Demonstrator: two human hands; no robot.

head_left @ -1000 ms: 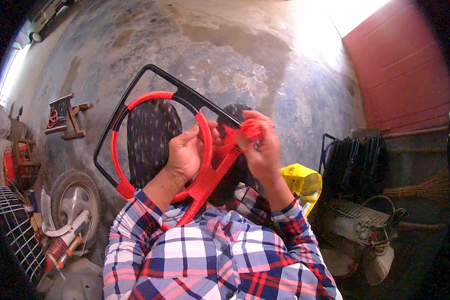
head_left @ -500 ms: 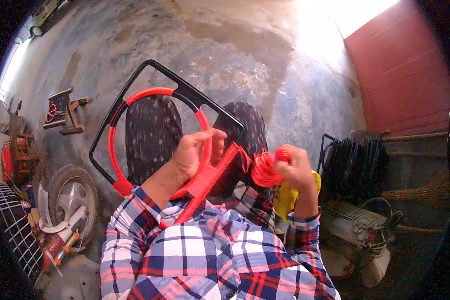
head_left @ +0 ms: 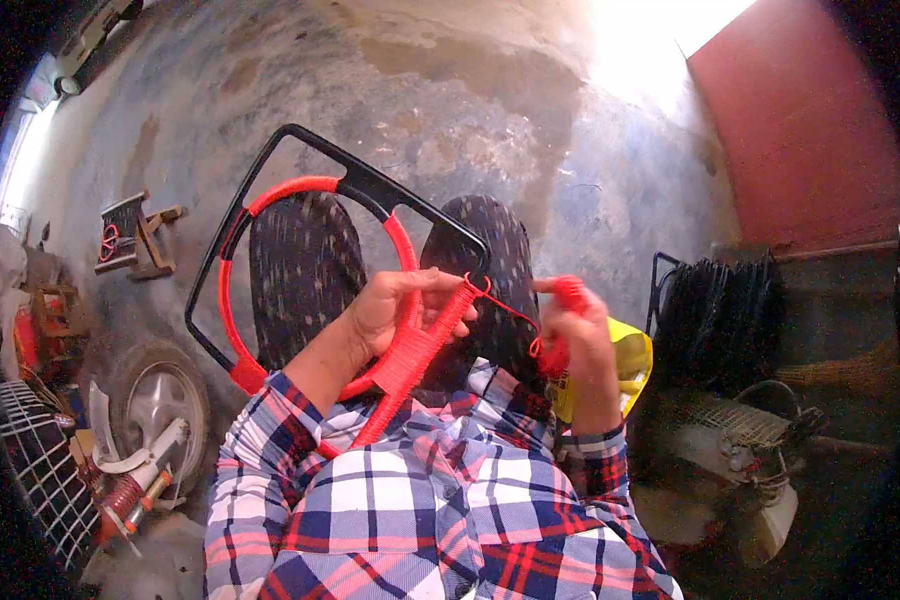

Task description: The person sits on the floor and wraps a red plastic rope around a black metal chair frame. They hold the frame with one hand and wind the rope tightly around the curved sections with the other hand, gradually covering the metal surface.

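Note:
On my lap lies a black frame (head_left: 217, 262) with a ring (head_left: 226, 300) inside it, mostly wrapped in red cord, with black gaps. A straight red-wrapped bar (head_left: 425, 345) crosses the ring's right side and slants up to the right. My left hand (head_left: 385, 305) is closed around the ring and the bar, its thumb and finger near the bar's upper end. A small loop of cord stands at that end. From it a thin strand runs to my right hand (head_left: 588, 335), closed on a bundle of red cord (head_left: 553, 355), partly hidden and blurred.
A yellow bag (head_left: 630, 365) is beside my right forearm. Black frames (head_left: 720, 315) are stacked farther right, near a wire basket (head_left: 735, 425). To the left are a small wooden stool (head_left: 148, 250), a wheel (head_left: 165, 405) and a white wire grid (head_left: 45, 460).
The right hand has shifted slightly and turned with its cord bundle, and the strand is now drawn out straighter. Left fingers have moved up to the bar's end, where a loop shows.

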